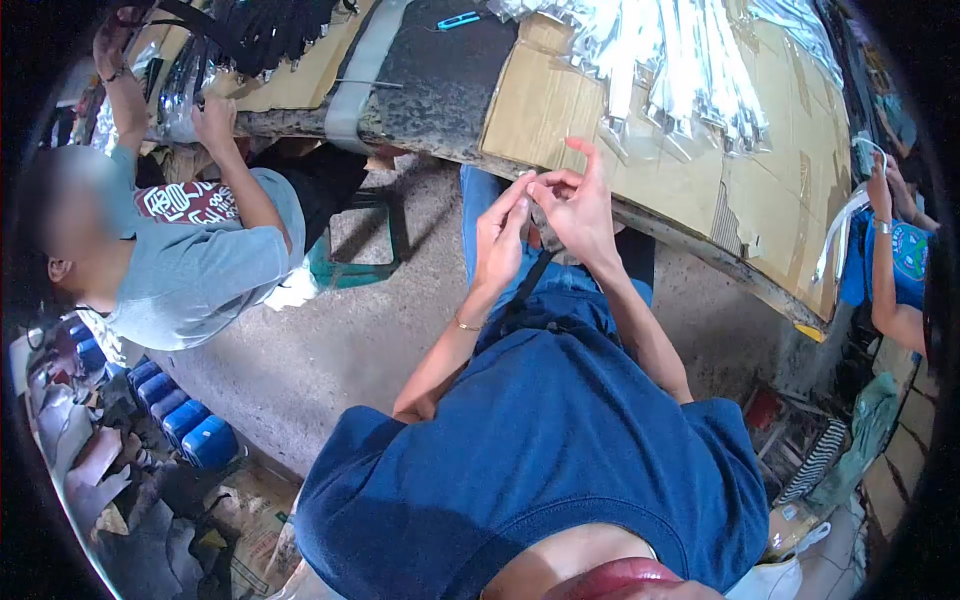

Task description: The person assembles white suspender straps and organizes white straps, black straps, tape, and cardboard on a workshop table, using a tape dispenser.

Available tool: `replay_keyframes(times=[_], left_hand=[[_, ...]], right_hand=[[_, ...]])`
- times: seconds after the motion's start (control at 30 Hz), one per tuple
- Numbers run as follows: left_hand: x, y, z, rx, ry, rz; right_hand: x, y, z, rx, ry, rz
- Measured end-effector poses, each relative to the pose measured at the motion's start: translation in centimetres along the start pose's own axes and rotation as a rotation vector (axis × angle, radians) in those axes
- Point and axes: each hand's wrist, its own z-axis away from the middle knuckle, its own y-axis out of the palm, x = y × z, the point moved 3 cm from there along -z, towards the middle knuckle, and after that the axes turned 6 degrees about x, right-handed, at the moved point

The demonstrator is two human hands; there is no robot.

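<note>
My left hand [500, 238] and my right hand [580, 212] meet over my lap, just in front of the table edge. Both pinch thumb to fingers, with the fingertips nearly touching. The right forefinger points up, away from the pinch. A small greyish thing [544, 230] shows between the palms, and I cannot tell what it is. A narrow black strap [533, 278] runs below the hands toward my waist. Flat cardboard [545, 100] covers the table beyond my hands, with a pile of white straps in clear plastic sleeves [690, 75] on it.
A blue cutter [458, 21] lies on the dark tabletop [430, 105]. On the left, a person in a grey shirt [205, 275] works at the same table beside a green stool [355, 270]. Blue containers [208, 440] and scraps stand behind. Another person's arm [884, 250] is at right.
</note>
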Motion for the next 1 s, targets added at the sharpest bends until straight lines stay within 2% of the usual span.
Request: replay_keyframes(times=[0.13,0.2,0.23,0.27,0.33,0.37,0.4,0.47,0.5,0.53,0.6,0.63,0.67,0.73,0.77,0.83,0.87,1.0], left_hand=[[-0.3,0.4,-0.3,0.018,-0.021,-0.044],[-0.8,0.6,-0.8,-0.015,0.051,-0.278],[-1.6,0.8,-1.2,-0.057,0.148,-0.419],[-2.2,1.0,-1.6,-0.062,0.154,-0.423],[-2.9,1.2,-2.6,-0.114,0.031,-0.192],[-2.5,0.3,-3.7,-0.162,0.107,-0.336],[-2.6,-0.1,-4.6,-0.161,0.116,-0.339],[-4.8,-0.1,-5.8,-0.199,0.131,-0.869],[-5.9,-0.1,-6.5,-0.149,-0.038,-0.878],[-6.6,-0.4,-7.3,-0.154,-0.028,-0.88],[-7.5,-0.4,-9.2,-0.068,0.005,-1.18],[-8.1,-0.4,-10.5,-0.108,0.039,-1.317],[-8.1,-0.6,-12.1,-0.113,0.039,-1.323],[-8.0,-0.3,-15.7,0.012,0.143,-1.614],[-8.4,-0.1,-17.3,0.006,0.153,-1.62],[-8.4,0.5,-19.9,0.159,0.092,-1.823],[-8.7,0.6,-20.9,0.162,0.101,-1.83],[-8.5,0.1,-23.8,0.258,0.087,-1.946]], right_hand=[[-1.0,0.7,-0.2,-0.004,-0.09,-0.132],[-1.2,1.1,-0.6,-0.032,-0.135,-0.196],[-0.9,1.2,-0.8,-0.069,-0.208,-0.233],[-0.6,1.2,-1.0,-0.106,-0.282,-0.27],[-0.6,0.7,-1.7,-0.154,-0.237,-0.3],[-1.0,0.4,-2.4,-0.198,-0.261,-0.349],[-1.3,0.0,-3.0,-0.243,-0.283,-0.398],[-0.9,-0.2,-3.8,-0.272,-0.293,-0.378],[-0.8,-0.4,-4.2,-0.29,-0.281,-0.327],[-0.6,-0.5,-4.9,-0.312,-0.272,-0.278],[-2.1,-0.5,-6.9,-0.347,-0.241,-0.291],[-2.6,-0.4,-7.9,-0.386,-0.203,-0.304],[-2.5,-0.2,-8.6,-0.382,-0.204,-0.31],[-2.1,0.0,-10.0,-0.418,-0.12,-0.012],[-2.7,-0.1,-10.9,-0.425,-0.147,0.034],[-3.2,-0.1,-11.7,-0.433,-0.162,0.023],[-2.9,0.0,-11.9,-0.44,-0.168,0.018],[-3.8,0.2,-12.8,-0.496,-0.088,0.047]])
